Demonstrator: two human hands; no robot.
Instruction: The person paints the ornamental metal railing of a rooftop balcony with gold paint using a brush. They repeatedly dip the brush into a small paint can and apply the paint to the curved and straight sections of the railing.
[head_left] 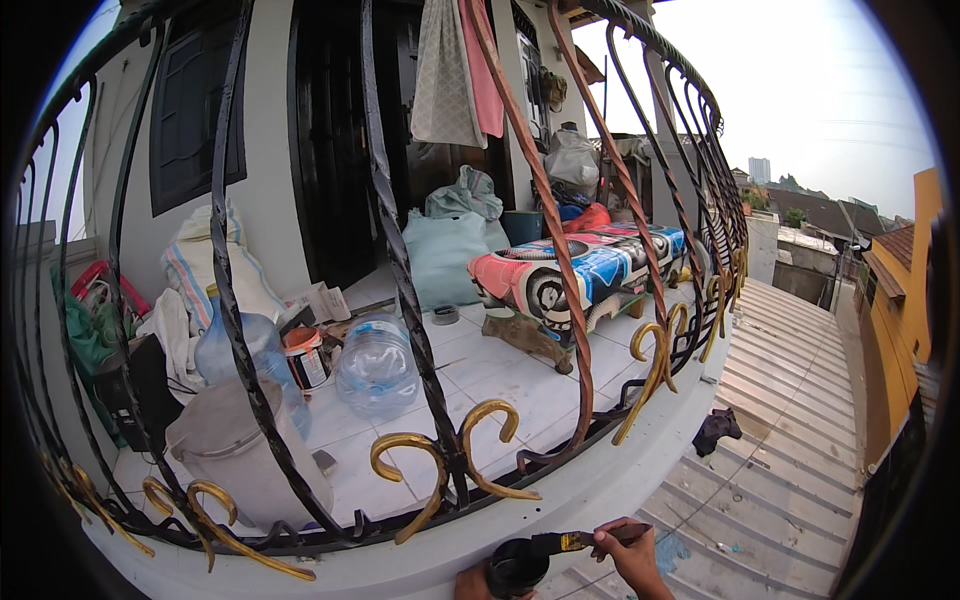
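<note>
while left hand (pixel 473 583) clasps cup (pixel 516 570), right hand (pixel 634 558) pinches brush (pixel 572 541)

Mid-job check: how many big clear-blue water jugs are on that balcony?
2: one jug behind the grey bucket, the other jug just right of the paint can. More could be hidden behind the bags.

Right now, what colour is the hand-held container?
Black; the container shows best in the head view.

One brush (pixel 561 542), one black cup (pixel 515 568) — two water jugs (pixel 377 368), one paint tin (pixel 307 360), one grey bucket (pixel 218 448).
</note>
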